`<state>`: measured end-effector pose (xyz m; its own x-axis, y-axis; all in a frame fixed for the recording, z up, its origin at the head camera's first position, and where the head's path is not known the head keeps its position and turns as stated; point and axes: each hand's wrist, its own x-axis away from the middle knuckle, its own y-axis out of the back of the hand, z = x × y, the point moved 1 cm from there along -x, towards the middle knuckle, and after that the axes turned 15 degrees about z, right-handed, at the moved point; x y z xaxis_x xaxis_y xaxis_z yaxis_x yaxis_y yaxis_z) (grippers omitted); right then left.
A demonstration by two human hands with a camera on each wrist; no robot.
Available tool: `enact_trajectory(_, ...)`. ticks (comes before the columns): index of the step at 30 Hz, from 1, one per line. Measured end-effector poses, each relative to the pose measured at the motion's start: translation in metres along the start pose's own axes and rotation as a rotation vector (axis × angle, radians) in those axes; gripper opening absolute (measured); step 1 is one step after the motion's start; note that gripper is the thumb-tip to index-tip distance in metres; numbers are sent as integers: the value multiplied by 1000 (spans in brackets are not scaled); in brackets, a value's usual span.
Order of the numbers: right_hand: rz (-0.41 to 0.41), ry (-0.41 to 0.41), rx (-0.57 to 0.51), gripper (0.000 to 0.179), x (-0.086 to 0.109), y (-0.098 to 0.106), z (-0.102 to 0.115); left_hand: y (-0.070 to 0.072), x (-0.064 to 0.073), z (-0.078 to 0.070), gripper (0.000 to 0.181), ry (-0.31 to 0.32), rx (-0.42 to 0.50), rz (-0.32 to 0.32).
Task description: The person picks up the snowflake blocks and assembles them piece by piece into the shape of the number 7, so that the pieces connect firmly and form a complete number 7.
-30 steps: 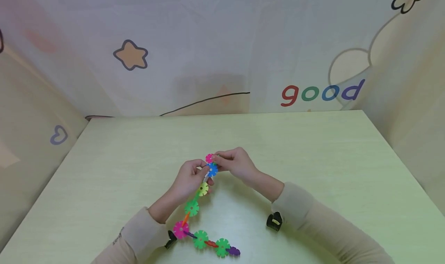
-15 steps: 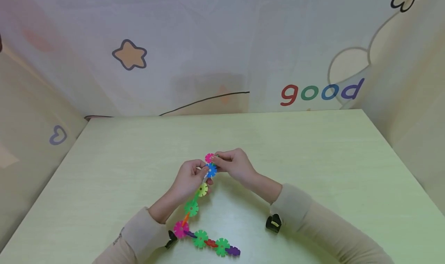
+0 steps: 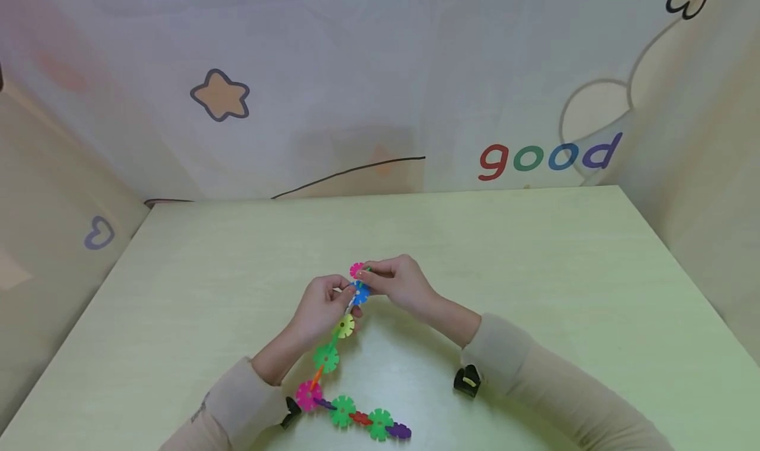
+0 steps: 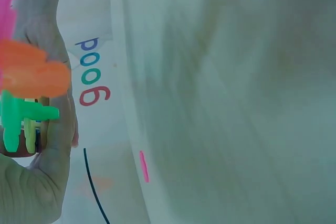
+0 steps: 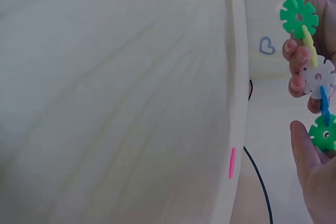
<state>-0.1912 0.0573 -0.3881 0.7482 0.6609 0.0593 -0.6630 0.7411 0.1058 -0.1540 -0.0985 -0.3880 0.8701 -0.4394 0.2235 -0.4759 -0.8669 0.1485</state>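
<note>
A chain of slotted, flower-shaped plastic discs hangs from both hands in the head view. My left hand [image 3: 323, 306] pinches it near the blue disc [image 3: 359, 293], thumb on that disc's edge. My right hand [image 3: 406, 283] pinches the green disc [image 5: 324, 132] linked beyond the blue one. A pink disc [image 3: 356, 270] sits at the far end, by the right fingertips. Below the left hand come a yellow disc [image 3: 346, 325], a green disc [image 3: 326, 359], an orange disc [image 4: 37, 72] seen edge-on and a larger-looking pink disc [image 3: 308, 395]. The white disc [image 5: 318, 77] lies by the curled left fingers.
The chain's lower end turns right over the pale table [image 3: 505, 253], through green and red discs to a purple disc [image 3: 399, 431]. Black wrist mounts [image 3: 467, 381] hang under both cuffs. A printed cloth backdrop [image 3: 356, 75] stands behind the table.
The right hand shifts slightly left and down, its thumb closer to the upper pink disc. Both hands keep their hold, and the chain stays nearly in place.
</note>
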Motion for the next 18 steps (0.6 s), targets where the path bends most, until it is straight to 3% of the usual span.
enact_trajectory(13, 97, 9, 0, 40, -1, 6, 4, 3, 4, 4, 16, 12, 7, -3)
enact_trajectory(18, 86, -12, -10, 37, -3, 14, 3, 5, 6, 6, 16, 7, 10, -4)
